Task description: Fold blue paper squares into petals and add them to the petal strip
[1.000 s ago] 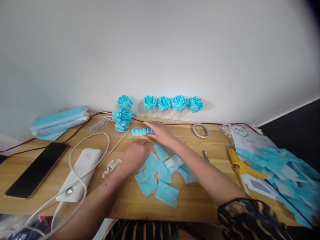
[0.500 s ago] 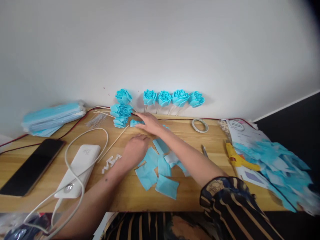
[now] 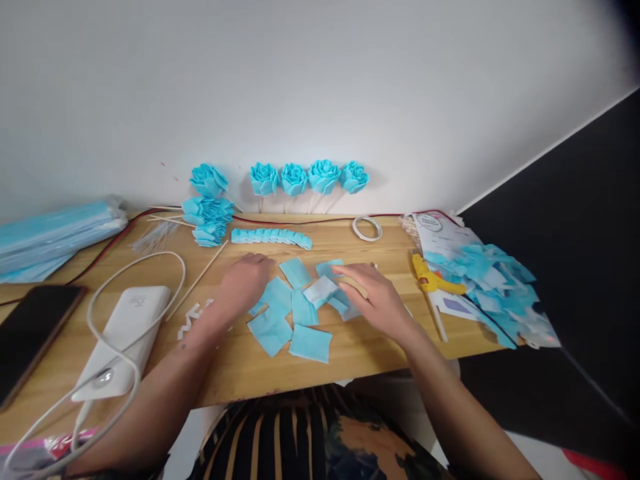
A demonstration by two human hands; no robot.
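Note:
Several light blue fabric squares [image 3: 295,315] lie scattered on the wooden table [image 3: 350,347] in front of me. My left hand [image 3: 243,283] rests with curled fingers on the table at the left edge of the squares. My right hand [image 3: 373,298] lies over the right side of the pile, fingers stretched toward a pale square [image 3: 321,291]. A strip of folded blue petals [image 3: 271,237] lies further back. Several finished blue fabric roses [image 3: 309,177] lean against the wall.
A white power bank [image 3: 123,333] with a looped cable [image 3: 107,363], a phone [image 3: 27,333] and a stack of blue masks [image 3: 47,233] sit left. A tape ring [image 3: 367,227], a yellow glue gun [image 3: 433,282] and blue scraps [image 3: 483,277] lie right. Wooden skewers [image 3: 196,281] lie nearby.
My right hand has drawn back from the folded petal strip near the wall to the pile of squares. The strip now lies uncovered. The view has shifted right.

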